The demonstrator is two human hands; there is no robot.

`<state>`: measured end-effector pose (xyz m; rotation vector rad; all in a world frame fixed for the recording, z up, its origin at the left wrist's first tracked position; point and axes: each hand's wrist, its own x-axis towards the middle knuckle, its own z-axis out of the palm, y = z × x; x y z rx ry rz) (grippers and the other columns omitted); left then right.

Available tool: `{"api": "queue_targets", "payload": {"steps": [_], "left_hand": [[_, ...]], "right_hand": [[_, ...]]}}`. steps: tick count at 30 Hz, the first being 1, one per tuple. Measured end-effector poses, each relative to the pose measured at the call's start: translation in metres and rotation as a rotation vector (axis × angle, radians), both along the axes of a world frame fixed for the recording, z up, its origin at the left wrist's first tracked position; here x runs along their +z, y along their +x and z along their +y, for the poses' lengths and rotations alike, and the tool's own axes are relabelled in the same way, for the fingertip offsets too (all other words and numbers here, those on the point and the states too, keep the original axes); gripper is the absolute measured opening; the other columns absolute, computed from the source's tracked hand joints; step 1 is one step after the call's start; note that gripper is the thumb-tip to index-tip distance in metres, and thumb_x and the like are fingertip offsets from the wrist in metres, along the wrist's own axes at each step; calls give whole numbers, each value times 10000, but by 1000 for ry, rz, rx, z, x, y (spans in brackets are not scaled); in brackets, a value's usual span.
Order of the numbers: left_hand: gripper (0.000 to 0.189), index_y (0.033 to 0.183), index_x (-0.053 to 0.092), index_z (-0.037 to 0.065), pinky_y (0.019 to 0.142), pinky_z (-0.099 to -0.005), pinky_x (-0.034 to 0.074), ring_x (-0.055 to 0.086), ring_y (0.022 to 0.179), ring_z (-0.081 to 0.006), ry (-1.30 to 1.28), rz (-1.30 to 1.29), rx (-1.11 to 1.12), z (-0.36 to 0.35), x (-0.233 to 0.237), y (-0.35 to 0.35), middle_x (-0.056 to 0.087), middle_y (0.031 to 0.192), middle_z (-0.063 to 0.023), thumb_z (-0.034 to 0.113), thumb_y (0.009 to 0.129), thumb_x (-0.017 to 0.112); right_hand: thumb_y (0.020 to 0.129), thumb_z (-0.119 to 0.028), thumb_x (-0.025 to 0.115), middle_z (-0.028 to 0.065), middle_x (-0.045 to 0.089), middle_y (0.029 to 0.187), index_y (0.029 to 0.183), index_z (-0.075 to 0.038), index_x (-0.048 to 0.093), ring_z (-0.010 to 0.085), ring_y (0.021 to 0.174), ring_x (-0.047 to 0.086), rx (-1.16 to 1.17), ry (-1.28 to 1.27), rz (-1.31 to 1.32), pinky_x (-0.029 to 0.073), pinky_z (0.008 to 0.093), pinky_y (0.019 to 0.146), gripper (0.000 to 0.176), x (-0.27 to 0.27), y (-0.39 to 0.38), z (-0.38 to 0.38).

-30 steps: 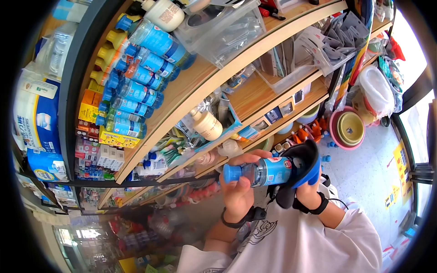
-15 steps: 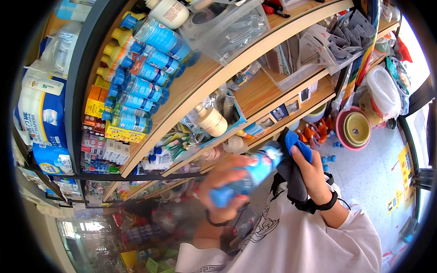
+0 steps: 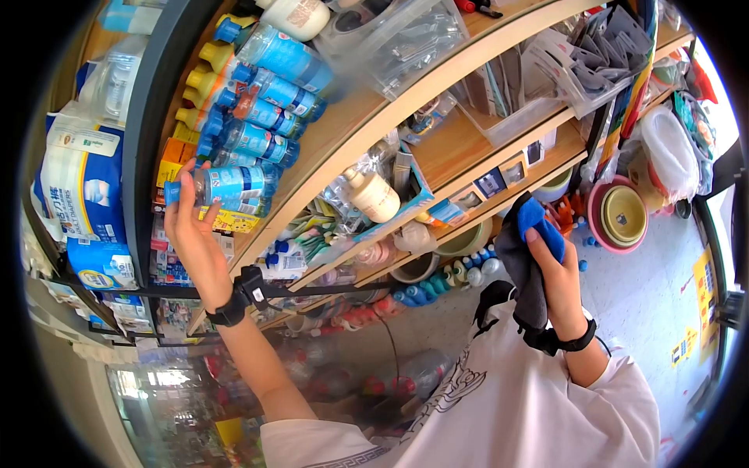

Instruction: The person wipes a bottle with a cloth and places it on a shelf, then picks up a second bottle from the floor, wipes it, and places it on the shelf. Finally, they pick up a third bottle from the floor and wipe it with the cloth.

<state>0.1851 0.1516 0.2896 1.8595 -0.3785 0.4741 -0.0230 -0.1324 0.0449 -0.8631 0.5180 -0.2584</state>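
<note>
My left hand (image 3: 193, 234) has its fingers round the neck end of a clear bottle with a blue label and blue cap (image 3: 234, 186). The bottle is at the front of a shelf row of similar blue-labelled bottles (image 3: 261, 140), its cap pointing left in the view. My right hand (image 3: 554, 273) is closed on a blue and dark grey cloth (image 3: 524, 292), held in front of my shirt, apart from the shelves. Both wrists wear black bands.
Yellow-capped bottles (image 3: 204, 86) and a yellow box (image 3: 238, 221) flank the row. A clear plastic bin (image 3: 421, 47) and a cream pump bottle (image 3: 373, 196) occupy the shelves (image 3: 367, 129). Diaper packs (image 3: 86, 179) are at left. Nested basins (image 3: 616, 218) rest on the floor at right.
My left hand has carried the bottle from beside the cloth leftward to the shelf row. The bottle and cloth are now apart. My right hand still grips the cloth, slightly farther right.
</note>
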Motion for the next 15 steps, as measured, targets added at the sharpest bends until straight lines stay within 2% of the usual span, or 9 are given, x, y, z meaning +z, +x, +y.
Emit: {"api": "queue_targets", "payload": {"steps": [5, 9, 15], "left_hand": [[423, 1223, 675, 43, 878, -325, 508, 628, 1061, -140, 128, 4, 154, -7, -4, 8, 678, 1181, -86, 359, 941, 678], [416, 1204, 689, 44, 921, -348, 503, 620, 1112, -155, 211, 6, 158, 0, -13, 23, 675, 1214, -100, 371, 948, 669], [422, 1162, 694, -3, 888, -305, 503, 628, 1049, -144, 189, 11, 173, 5, -17, 33, 684, 1158, -96, 355, 940, 689]], "right_hand": [[973, -231, 656, 22, 680, 983, 1153, 7, 657, 75, 844, 636, -112, 77, -46, 499, 214, 748, 299, 0, 0, -2], [971, -220, 660, 26, 679, 1004, 1169, 8, 648, 85, 866, 643, -161, 136, -66, 507, 219, 768, 303, 0, -1, 0], [973, -192, 654, 41, 677, 1032, 1185, 12, 638, 111, 895, 659, -249, 157, -84, 520, 229, 798, 294, 0, -3, 2]]}}
